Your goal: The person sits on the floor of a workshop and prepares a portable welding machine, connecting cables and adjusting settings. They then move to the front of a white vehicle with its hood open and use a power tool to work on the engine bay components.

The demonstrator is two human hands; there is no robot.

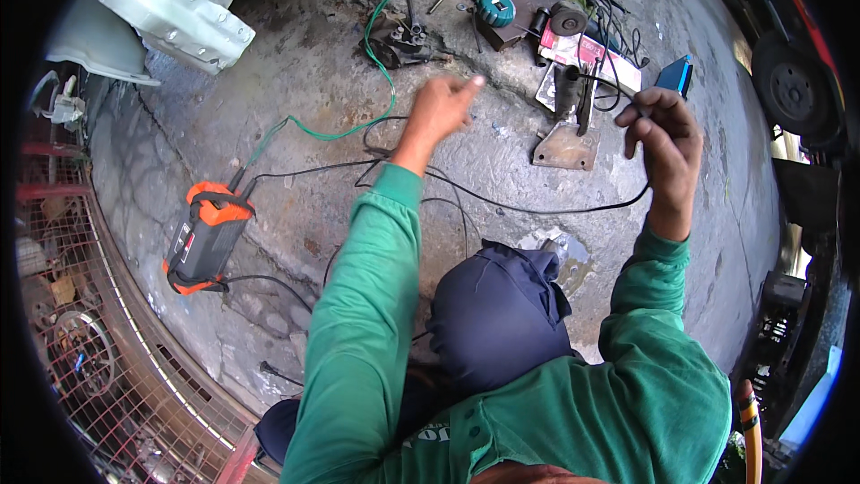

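My left hand point(441, 116) is over the concrete floor, its thumb sticking out and its other fingers curled under. Whatever those fingers may hold is hidden. On the right, my right hand point(670, 139) is raised with bent fingers pinching a black cable point(555, 211). That cable runs left across the floor toward an orange and black welding machine point(212, 237). Left of my right hand, a black tube-shaped piece point(566, 94) stands by a rusty metal plate with holes point(564, 147). A green wire point(345, 135) loops past my left hand.
Beyond my hands lie a teal tape measure point(497, 8), an angle grinder's disc point(569, 20), a pink and white box point(618, 67) and a blue box point(674, 76). A red mesh barrier point(116, 332) borders the left, a vehicle wheel point(793, 85) the right. Pale green panels point(170, 9) stand upper left.
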